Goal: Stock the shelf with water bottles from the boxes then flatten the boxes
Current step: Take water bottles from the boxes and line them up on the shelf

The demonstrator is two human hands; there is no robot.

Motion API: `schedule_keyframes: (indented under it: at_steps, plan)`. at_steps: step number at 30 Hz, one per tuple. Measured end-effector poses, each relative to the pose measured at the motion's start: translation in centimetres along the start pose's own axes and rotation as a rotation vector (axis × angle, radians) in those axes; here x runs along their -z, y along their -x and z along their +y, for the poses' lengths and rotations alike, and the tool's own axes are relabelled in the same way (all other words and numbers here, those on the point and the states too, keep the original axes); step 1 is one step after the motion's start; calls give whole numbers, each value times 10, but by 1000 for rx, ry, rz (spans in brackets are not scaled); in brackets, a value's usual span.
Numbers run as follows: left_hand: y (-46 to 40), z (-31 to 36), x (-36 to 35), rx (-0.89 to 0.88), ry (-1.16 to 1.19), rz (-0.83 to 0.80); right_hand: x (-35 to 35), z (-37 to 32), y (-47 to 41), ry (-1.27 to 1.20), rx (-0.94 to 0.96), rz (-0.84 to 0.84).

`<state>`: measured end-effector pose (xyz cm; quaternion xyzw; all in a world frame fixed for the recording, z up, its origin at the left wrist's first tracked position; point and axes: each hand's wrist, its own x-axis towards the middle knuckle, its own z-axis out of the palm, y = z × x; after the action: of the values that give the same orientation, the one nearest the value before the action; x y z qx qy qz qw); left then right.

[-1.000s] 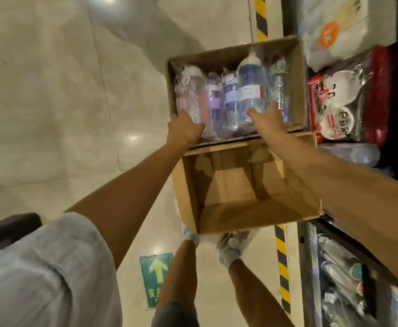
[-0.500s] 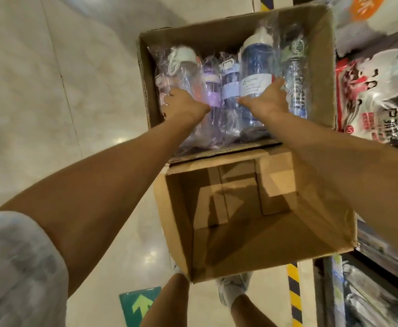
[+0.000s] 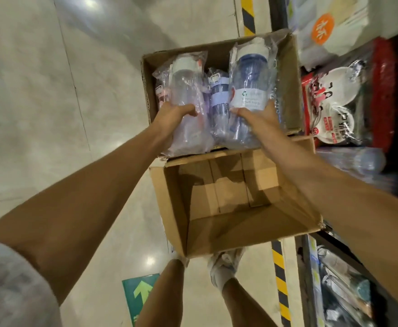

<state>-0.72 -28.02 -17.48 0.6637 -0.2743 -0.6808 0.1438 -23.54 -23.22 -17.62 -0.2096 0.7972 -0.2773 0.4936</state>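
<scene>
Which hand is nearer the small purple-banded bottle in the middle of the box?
Roughly equal, left slightly nearer. The purple-banded bottle stands between them: the left hand grips the clear bottle beside it, the right hand grips the blue bottle on its other side.

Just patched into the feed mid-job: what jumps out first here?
Two hands in the far box: the left hand grips a clear bagged bottle, the right hand a blue bagged bottle. Nearer the person sits an empty box, open, not flattened. The shelf of packaged goods runs along the right.
</scene>
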Motion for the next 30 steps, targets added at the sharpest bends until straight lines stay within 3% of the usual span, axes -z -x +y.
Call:
schedule_keyframes:
  at_steps: [10, 18, 22, 26, 30]
  plan:
    - [230, 88, -6, -131, 126, -196, 114, -96, 203, -424, 78, -113]
    - [462, 178, -28, -326, 79, -272, 236, -187, 387, -445, 281, -246]
    - [559, 195, -39, -430, 70, -292, 292, -221, 476, -486, 339, -197]
    - [638, 208, -50, -484, 109, -301, 332, -234, 553, -461, 432, -252]
    - [688, 221, -60, -543, 101, -374, 353, -232, 615, -571, 432, -101]
